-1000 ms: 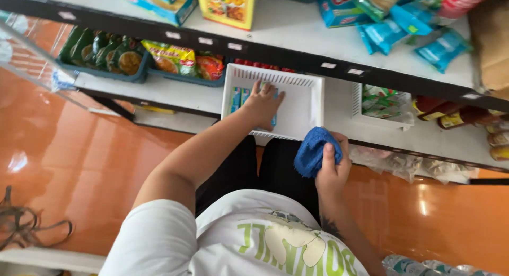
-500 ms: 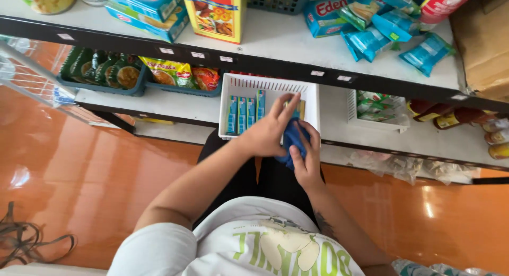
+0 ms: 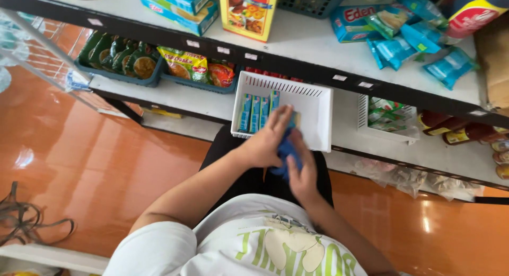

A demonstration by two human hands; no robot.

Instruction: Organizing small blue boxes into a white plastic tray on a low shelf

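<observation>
Down at the lower shelf (image 3: 175,96), both hands are meeting over the near edge of a white slotted basket (image 3: 313,114) that is sitting partly off the shelf's front. The left hand (image 3: 265,143) is curling its fingers around a blue cloth (image 3: 288,151), with the fingertips reaching over the basket's rim. The right hand (image 3: 303,172) is gripping the same cloth from below and from the right, thumb pointing up along it. So the cloth is bunched between the two hands, just at the basket's front wall, above the person's dark-clad lap.

Inside the basket, a few slim blue and green packets (image 3: 258,110) are standing upright in a row against its left side; the rest of the basket's floor is showing white.

To the left on the same shelf, a dark blue tray (image 3: 114,74) is holding round green-lidded packs, and a second tray just beside it is holding yellow and red noodle packets (image 3: 199,68). To the right of the white basket, a smaller white basket (image 3: 384,117) is holding green-printed sachets, and dark bottles (image 3: 461,133) are lying further right.

On the upper shelf, boxes and blue snack packets (image 3: 413,43) are lying loose, with a dark mesh basket (image 3: 313,0) behind them; I cannot tell what it is holding.
</observation>
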